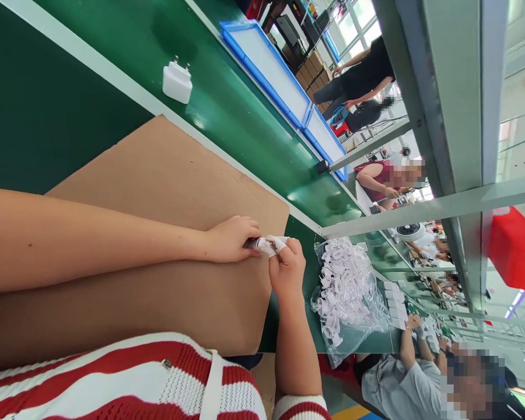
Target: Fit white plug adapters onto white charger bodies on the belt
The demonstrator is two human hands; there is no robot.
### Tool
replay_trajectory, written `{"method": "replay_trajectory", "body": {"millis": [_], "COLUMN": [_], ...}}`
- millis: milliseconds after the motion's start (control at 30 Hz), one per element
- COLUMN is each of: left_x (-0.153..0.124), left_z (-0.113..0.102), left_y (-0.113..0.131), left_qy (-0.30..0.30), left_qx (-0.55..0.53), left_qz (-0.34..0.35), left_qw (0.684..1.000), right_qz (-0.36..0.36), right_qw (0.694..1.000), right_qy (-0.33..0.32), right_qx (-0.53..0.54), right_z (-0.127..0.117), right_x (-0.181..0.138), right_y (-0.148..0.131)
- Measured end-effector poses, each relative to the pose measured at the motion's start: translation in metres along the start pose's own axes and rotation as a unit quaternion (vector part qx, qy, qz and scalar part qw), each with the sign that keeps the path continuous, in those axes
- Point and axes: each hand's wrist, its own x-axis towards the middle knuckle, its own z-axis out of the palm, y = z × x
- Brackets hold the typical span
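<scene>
Both hands are pinching the same small white plastic part from opposite ends. My left hand has its fingers curled round one end, my right hand nips the other end with fingertips that wear white finger cots. I can't make out what the part is, too small and mostly covered.

Everything sits relative to the brown cardboard sheet on the green table. The part hangs just over the sheet's edge, and both forearms lie across the sheet. Just beyond that edge is a clear plastic bag of white cable-like pieces, lying open on the green. On the opposite side of the sheet, past a pale strip, a white two-pin charger plug stands alone on the green conveyor belt. Further along that belt are two blue-rimmed trays with white floors.

No brand, label or readable writing anywhere I can see. Other people work further down the line.
</scene>
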Motion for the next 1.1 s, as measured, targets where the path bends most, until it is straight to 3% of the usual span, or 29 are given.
{"method": "replay_trajectory", "body": {"millis": [367,567,767,867,967,1100], "left_x": [-0.002,-0.003,-0.005,-0.006,-0.007,-0.010], "left_z": [0.003,0.001,0.000,-0.001,-0.006,-0.011], "left_y": [-0.001,-0.001,0.003,0.004,0.002,0.003], "left_qy": [0.008,0.019,0.030,0.061,0.039,0.007], "left_qx": [-0.002,0.026,0.048,0.056,0.084,0.097], "left_qz": [0.002,0.018,0.039,0.048,0.045,0.009], "left_qw": [1.000,0.999,0.998,0.995,0.995,0.995], "right_qz": [0.005,0.114,0.187,0.242,0.297,0.318], "right_qw": [0.996,0.987,0.962,0.957,0.948,0.929], "right_qy": [-0.079,-0.095,-0.175,-0.157,-0.107,-0.067], "right_qx": [-0.040,-0.066,-0.090,-0.043,0.038,0.178], "right_z": [0.000,0.004,0.001,0.003,0.007,0.008], "right_x": [0.010,0.005,0.020,0.023,0.021,0.014], "right_y": [0.003,-0.005,-0.015,-0.017,-0.020,-0.018]}}
